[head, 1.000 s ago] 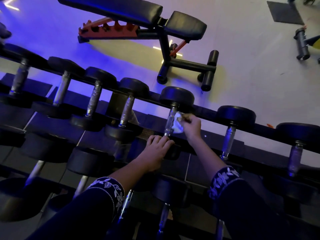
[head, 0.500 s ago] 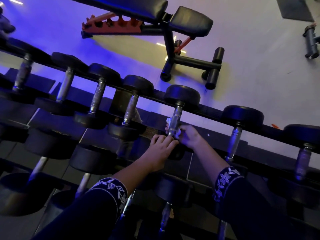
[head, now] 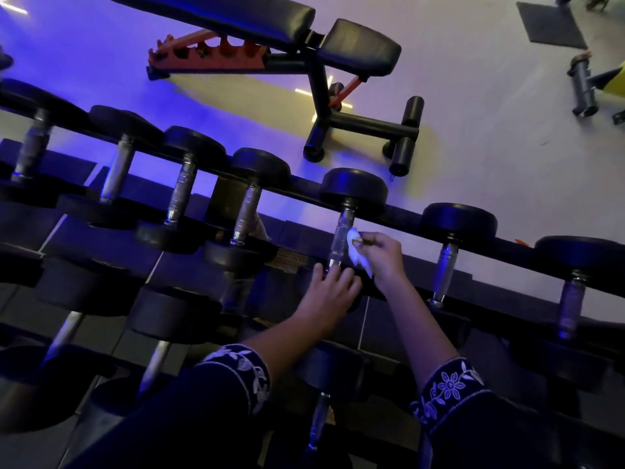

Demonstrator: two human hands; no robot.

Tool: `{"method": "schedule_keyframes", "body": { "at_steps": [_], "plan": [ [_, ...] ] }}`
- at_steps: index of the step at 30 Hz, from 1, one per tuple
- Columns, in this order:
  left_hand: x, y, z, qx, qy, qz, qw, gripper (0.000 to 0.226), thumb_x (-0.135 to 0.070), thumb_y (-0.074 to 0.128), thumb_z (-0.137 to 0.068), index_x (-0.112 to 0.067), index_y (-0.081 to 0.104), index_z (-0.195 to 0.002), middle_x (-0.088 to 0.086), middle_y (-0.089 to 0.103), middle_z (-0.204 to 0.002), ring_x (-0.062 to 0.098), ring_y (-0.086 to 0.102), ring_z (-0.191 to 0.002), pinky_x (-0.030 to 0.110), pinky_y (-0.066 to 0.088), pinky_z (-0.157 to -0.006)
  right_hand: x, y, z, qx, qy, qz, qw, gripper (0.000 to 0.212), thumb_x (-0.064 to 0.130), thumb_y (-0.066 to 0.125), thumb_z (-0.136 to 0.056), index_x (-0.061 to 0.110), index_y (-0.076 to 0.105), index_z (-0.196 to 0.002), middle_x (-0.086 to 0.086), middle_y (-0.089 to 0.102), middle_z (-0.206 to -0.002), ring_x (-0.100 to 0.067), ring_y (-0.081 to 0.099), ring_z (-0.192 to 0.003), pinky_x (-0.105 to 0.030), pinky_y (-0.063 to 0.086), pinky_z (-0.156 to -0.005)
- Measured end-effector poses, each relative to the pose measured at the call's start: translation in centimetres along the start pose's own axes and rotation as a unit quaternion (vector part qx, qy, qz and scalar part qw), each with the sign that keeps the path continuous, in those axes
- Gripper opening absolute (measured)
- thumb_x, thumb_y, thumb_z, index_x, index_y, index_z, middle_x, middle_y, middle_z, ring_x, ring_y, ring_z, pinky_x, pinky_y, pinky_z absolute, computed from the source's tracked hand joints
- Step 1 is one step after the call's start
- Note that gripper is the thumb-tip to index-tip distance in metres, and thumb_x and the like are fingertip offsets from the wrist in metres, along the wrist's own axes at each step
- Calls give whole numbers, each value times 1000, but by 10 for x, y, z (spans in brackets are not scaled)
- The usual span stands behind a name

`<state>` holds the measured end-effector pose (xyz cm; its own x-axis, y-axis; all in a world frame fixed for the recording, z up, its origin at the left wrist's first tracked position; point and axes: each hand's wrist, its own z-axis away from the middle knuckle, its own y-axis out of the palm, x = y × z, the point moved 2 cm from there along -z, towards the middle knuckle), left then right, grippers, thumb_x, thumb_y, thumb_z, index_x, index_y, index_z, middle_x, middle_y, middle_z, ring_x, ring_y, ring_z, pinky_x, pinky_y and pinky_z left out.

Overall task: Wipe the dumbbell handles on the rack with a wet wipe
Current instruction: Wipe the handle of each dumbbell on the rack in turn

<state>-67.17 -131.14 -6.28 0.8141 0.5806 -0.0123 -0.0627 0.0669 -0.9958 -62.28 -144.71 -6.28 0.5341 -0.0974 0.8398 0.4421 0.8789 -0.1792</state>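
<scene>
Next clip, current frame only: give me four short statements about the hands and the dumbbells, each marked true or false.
1. The right hand holds a wet wipe against a top-row dumbbell handle. True.
2. The left hand holds a second wipe. False: it holds nothing, fingers resting by the near end of that dumbbell.
3. A weight bench stands beyond the rack. True.
4. The wiped dumbbell is lifted clear of the rack. False: it lies on the rack.
</scene>
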Motion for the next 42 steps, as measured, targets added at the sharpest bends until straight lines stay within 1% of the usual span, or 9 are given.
{"method": "schedule_keyframes", "body": {
  "at_steps": [2,4,6,9,14,21,29,36,42],
  "plan": [
    [-17,-1,-11,36,14,6,999,36,-28,55,-73,-22,70,-105,-2,62,-93,20,56,-85,45,47,-84,7,-7,-2,-36,-34,34,998,12,-1,70,-78,7,69,-87,-6,66,-74,-6,61,-62,-13,48,-60],
    [-24,-4,-16,50,38,41,997,54,-32,71,-63,-18,65,-115,0,62,-101,19,57,-89,41,45,-86,12,-16,-4,-65,-79,104,989,15,2,73,-75,8,70,-88,-5,70,-82,-10,63,-74,-9,46,-65],
    [-15,-3,-9,32,-35,144,988,81,-33,78,-60,-15,50,-133,2,55,-123,22,54,-110,46,41,-98,12,-24,-1,-75,-118,156,978,14,2,74,-72,7,71,-85,-7,71,-83,-11,61,-74,-3,42,-61],
    [8,10,8,59,-138,241,959,80,-18,67,-73,-12,32,-144,6,35,-143,26,32,-134,53,32,-111,6,-26,12,-53,-185,271,943,14,3,75,-69,7,73,-82,-7,62,-74,-14,53,-67,-11,32,-55],
    [18,17,5,92,-100,261,956,79,-3,66,-68,-9,31,-138,9,29,-133,28,27,-126,42,54,-86,18,-15,-4,-126,-196,273,933,14,8,74,-70,9,75,-84,-14,67,-84,-27,62,-77,-26,42,-68],
    [32,15,14,79,-132,260,953,73,-5,64,-74,-17,32,-138,2,31,-132,20,31,-125,32,42,-58,3,-2,14,-112,-188,341,914,19,9,67,-77,11,75,-94,-12,71,-93,-30,64,-87,-30,46,-78],
    [33,16,14,88,-136,270,949,70,-5,63,-76,-17,33,-138,3,32,-131,22,33,-125,32,38,-55,42,-7,-9,-168,-153,282,932,12,11,71,-76,6,75,-86,-14,73,-85,-29,65,-82,-23,41,-66],
    [33,16,14,91,-134,267,950,69,-11,65,-78,-17,33,-139,4,32,-131,22,33,-125,33,38,-54,-16,-15,26,-111,-150,340,922,6,16,73,-72,10,74,-74,-10,73,-81,-29,67,-80,-28,50,-70],
    [31,12,13,82,-134,249,956,68,-19,69,-79,-17,33,-136,2,32,-130,22,36,-124,33,39,-55,31,-10,-12,-161,-143,271,938,9,15,73,-76,6,73,-76,-8,71,-79,-23,61,-75,-21,36,-62]
  ]
}}
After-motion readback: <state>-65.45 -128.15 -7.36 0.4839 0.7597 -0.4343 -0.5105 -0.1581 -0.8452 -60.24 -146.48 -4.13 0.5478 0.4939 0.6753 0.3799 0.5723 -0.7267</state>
